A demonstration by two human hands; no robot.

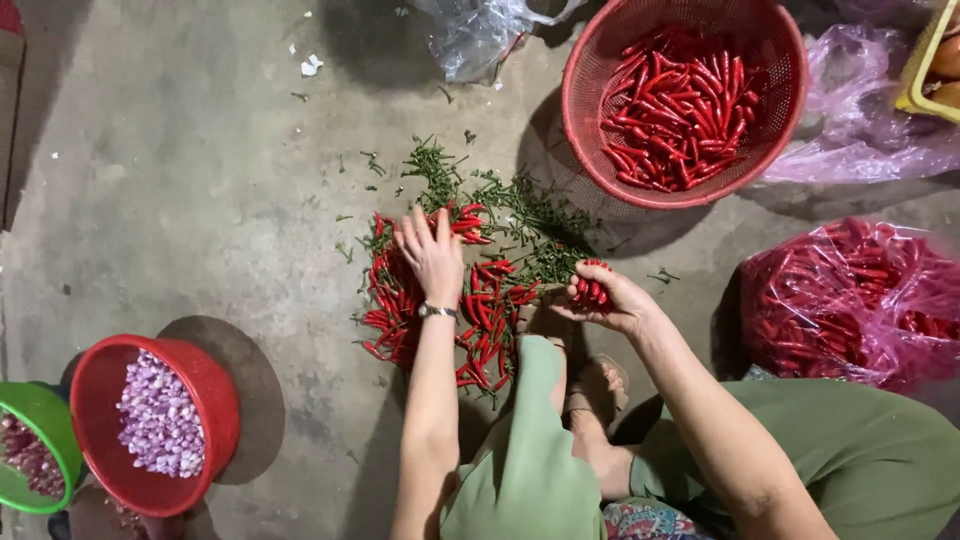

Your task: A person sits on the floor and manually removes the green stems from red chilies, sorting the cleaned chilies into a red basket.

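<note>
- Green trouser knees sit closest to the lens, a sandalled foot between them, just below the chilli pile.
- Head view: loose red chillies lie on the concrete floor, piled right in front of the knees.
- Left hand, watch on the wrist, rests flat on the top of the pile, fingers spread, clenching nothing.
- Right hand, at the pile's right edge, is closed round a small bunch of chillies.
- Green stems are scattered just beyond the pile.
- Red mesh basket, up and right of the pile, holds stemless-looking chillies.
- Pink plastic bag of chillies sits well right of the pile.
- Red bowl of peeled shallots sits well left of the pile; green bowl touches it further left.
- Clear bag lies far above the pile.
- Handling, as a judgement: chillies are light, smooth, a bit slippery and bruise easily; pinch the body near the stem end.
</note>
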